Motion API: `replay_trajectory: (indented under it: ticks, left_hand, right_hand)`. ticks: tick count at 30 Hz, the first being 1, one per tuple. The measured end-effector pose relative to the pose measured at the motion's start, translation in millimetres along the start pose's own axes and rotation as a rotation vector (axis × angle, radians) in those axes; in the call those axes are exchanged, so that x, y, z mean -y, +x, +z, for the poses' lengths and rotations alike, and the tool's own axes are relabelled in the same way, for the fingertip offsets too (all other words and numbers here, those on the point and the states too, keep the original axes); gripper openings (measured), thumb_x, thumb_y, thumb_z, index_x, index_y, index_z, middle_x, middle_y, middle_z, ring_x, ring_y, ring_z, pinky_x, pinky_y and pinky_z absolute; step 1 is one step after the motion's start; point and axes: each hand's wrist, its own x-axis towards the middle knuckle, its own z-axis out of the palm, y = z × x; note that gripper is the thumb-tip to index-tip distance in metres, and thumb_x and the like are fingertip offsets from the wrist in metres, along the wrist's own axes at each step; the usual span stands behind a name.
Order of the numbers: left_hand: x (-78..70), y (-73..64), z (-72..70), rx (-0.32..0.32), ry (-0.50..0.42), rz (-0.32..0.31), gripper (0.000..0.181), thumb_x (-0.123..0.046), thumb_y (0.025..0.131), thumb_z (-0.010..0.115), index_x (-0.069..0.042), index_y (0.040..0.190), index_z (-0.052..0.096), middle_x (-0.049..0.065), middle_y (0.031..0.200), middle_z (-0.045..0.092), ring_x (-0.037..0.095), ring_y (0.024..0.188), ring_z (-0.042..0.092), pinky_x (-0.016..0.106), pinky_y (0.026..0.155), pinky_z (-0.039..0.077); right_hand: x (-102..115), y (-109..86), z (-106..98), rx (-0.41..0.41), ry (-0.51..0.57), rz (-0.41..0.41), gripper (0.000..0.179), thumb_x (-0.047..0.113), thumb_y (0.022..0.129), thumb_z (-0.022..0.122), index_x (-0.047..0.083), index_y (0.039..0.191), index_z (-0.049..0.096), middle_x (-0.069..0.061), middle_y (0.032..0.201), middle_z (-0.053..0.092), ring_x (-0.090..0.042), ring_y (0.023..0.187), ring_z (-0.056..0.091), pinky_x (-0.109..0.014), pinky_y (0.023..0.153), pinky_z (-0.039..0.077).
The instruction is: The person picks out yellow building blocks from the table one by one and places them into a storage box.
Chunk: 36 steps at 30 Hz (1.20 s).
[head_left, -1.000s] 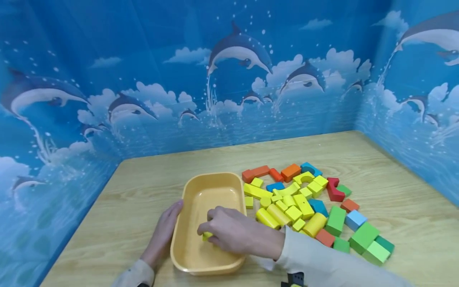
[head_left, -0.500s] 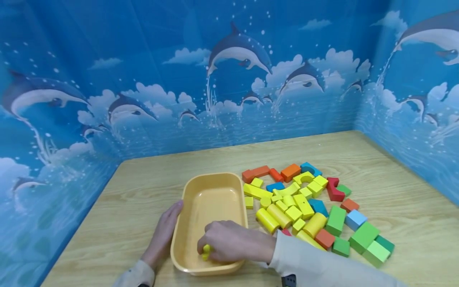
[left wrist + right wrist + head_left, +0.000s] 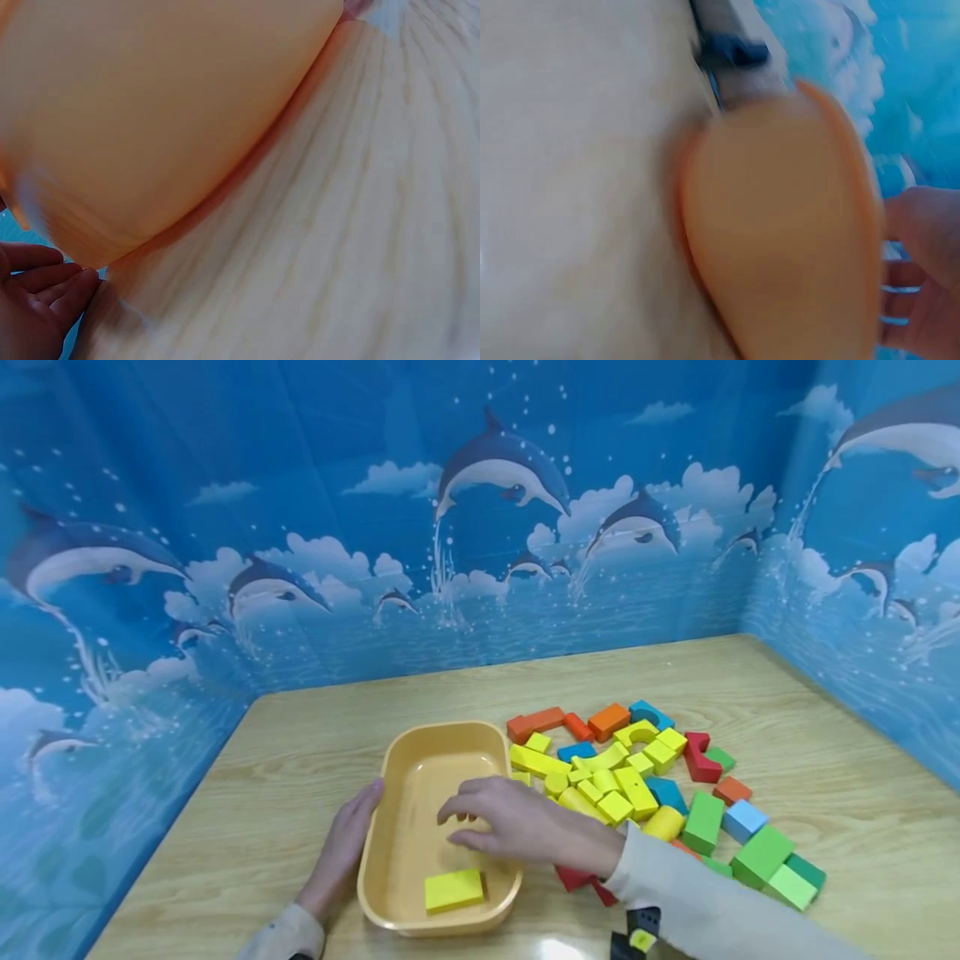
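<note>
In the head view, a yellow rectangular block (image 3: 453,891) lies in the near end of a light-orange plastic tub (image 3: 405,902). My right hand (image 3: 510,822) is over the tub's right side, with thumb and fingers apart and nothing between them. My left hand (image 3: 347,847) holds the tub's left side, thumb along the rim. From the left wrist, the fingers of that hand (image 3: 45,289) meet the tub's lower outer wall (image 3: 172,135). The right wrist view is blurred; it shows the tub's outside (image 3: 780,225) and my right hand (image 3: 926,262) beyond its rim.
Right of the tub lies a spread of blocks, mostly yellow (image 3: 635,789), with green (image 3: 703,821), blue (image 3: 667,793), orange (image 3: 608,721) and red (image 3: 701,757) ones around. Dolphin-printed curtains (image 3: 480,527) enclose the wooden table (image 3: 315,727).
My right hand has let go of the yellow block, which now lies in the tub, and has risen and moved right. The left hand and tub have stayed in place.
</note>
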Motion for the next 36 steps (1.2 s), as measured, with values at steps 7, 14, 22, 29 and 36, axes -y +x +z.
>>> replay_trajectory:
  ticks: [7,14,22,29,36]
  left_hand:
    - [1.3,0.1,-0.3,-0.015,-0.021,0.005,0.064,-0.049,0.102,0.040,0.004,0.137,0.047,0.022,0.117,0.064,0.022,0.090,0.068,0.032,0.079,0.057]
    - [-0.9,1.1,-0.7,-0.028,-0.015,-0.010,0.062,-0.049,0.102,0.039,0.003,0.133,0.052,0.019,0.108,0.067,0.023,0.085,0.068,0.034,0.076,0.058]
    - [-0.5,1.5,0.3,-0.020,-0.027,-0.046,0.059,-0.046,0.103,0.036,0.002,0.134,0.051,0.016,0.104,0.068,0.024,0.082,0.067,0.035,0.074,0.059]
    - [0.2,1.7,0.1,-0.025,-0.021,-0.042,0.059,-0.048,0.103,0.037,0.000,0.134,0.051,0.017,0.104,0.068,0.024,0.082,0.068,0.036,0.073,0.059]
    - [0.6,2.2,-0.2,-0.017,-0.022,-0.033,0.061,-0.050,0.102,0.038,0.000,0.135,0.050,0.017,0.105,0.068,0.025,0.082,0.068,0.037,0.074,0.059]
  right_hand:
    - [-52.2,-38.7,-43.6,-0.167,-0.045,0.203,0.029,0.012,0.091,0.068,0.010,0.119,0.063,-0.005,0.108,0.066,-0.018,0.095,0.062,-0.033,0.079,0.057]
    - [-105.0,-80.7,-65.5,-0.175,-0.283,0.341,0.025,-0.004,0.087,0.066,0.001,0.111,0.065,-0.012,0.105,0.066,-0.028,0.091,0.062,-0.037,0.072,0.057]
    - [-131.8,-107.4,-69.3,-0.148,-0.415,0.341,0.028,-0.013,0.079,0.068,0.001,0.103,0.068,-0.012,0.093,0.060,-0.023,0.073,0.057,-0.029,0.055,0.051]
    - [-136.9,-108.4,-67.5,-0.166,-0.447,0.351,0.027,-0.010,0.082,0.066,0.003,0.106,0.067,-0.012,0.094,0.059,-0.021,0.068,0.053,-0.026,0.049,0.044]
    - [-141.5,-108.0,-65.0,-0.145,-0.477,0.383,0.026,-0.007,0.086,0.062,0.001,0.110,0.067,-0.014,0.094,0.060,-0.016,0.060,0.050,-0.027,0.046,0.045]
